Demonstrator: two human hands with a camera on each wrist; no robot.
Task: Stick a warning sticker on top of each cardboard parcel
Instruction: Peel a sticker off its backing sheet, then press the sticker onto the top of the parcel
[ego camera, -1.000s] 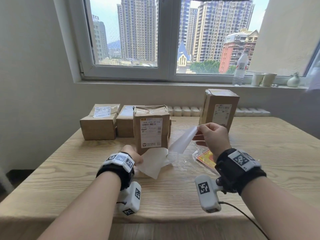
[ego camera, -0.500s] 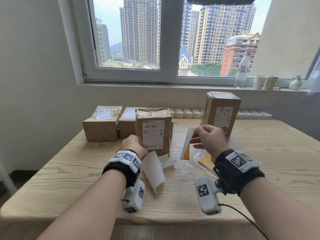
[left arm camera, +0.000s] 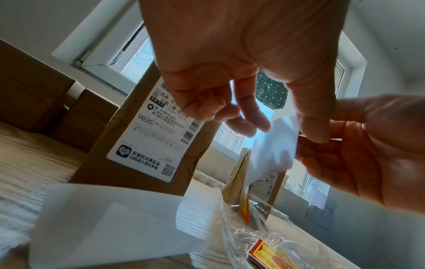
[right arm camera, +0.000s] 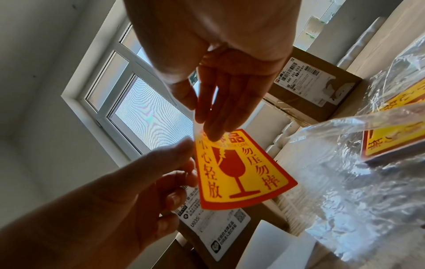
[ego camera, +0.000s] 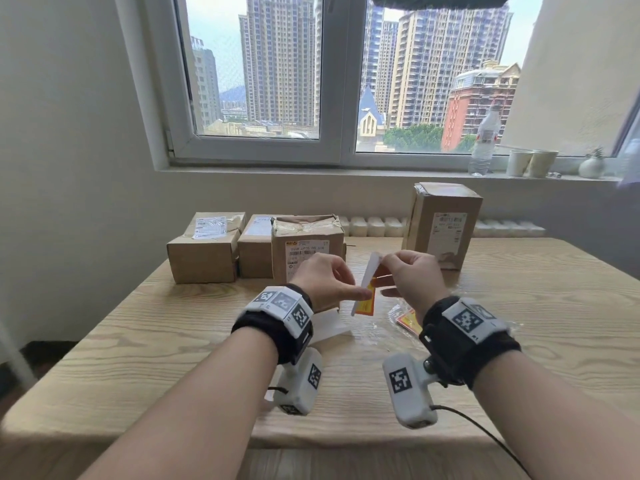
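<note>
Peeling looks like the step in hand: the warning sticker [right arm camera: 239, 171] hangs in the air between both hands, above the wooden table [ego camera: 519, 306] and in front of the nearest parcel [ego camera: 306, 237]. The right hand [ego camera: 412, 277] pinches its top edge; the left hand [ego camera: 325, 278] pinches the white backing [left arm camera: 273, 145]. Next — I judge — separate the two, then press the sticker onto a parcel top. A plastic bag [right arm camera: 358, 182] of stickers lies nearby, with a window [ego camera: 277, 81] beyond.
</note>
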